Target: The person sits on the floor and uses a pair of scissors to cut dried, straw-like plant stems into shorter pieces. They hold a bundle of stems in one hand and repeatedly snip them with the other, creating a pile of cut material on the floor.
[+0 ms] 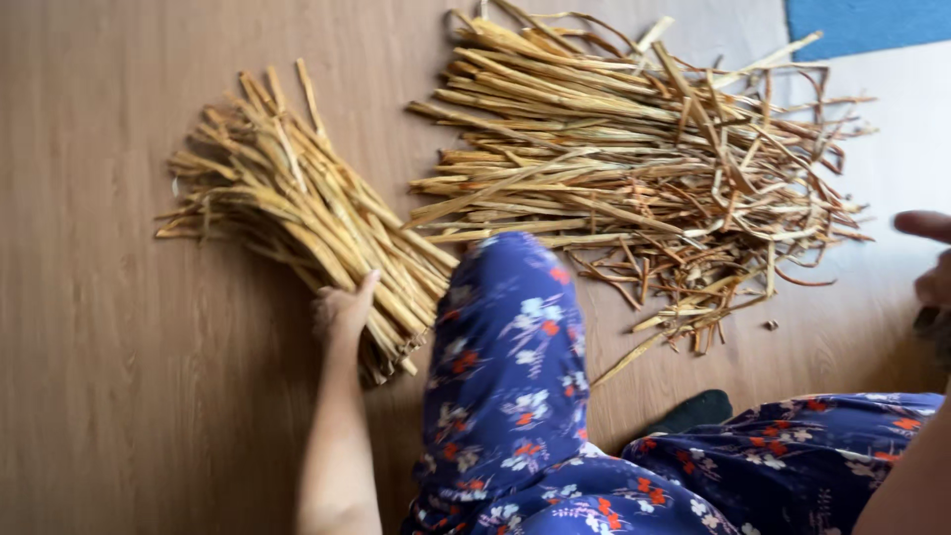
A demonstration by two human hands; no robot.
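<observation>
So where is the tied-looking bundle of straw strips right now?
In the head view the straw bundle lies on the wooden floor at left, with the left hand on its near end, beside the looser pile.

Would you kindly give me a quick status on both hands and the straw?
Left hand resting on the left straw bundle. Right hand at frame edge, grip unclear. Loose straw pile untouched; knee between.

- We see dry, matt, fibrous straw-coloured plant strips [297,208], rough-looking.
- We're on smooth wood-grain floor [109,376], slight sheen.
- Floral trousers [505,376]: soft blue cloth.
- Blue mat [862,20], matt, approx. cloth-like.
</observation>
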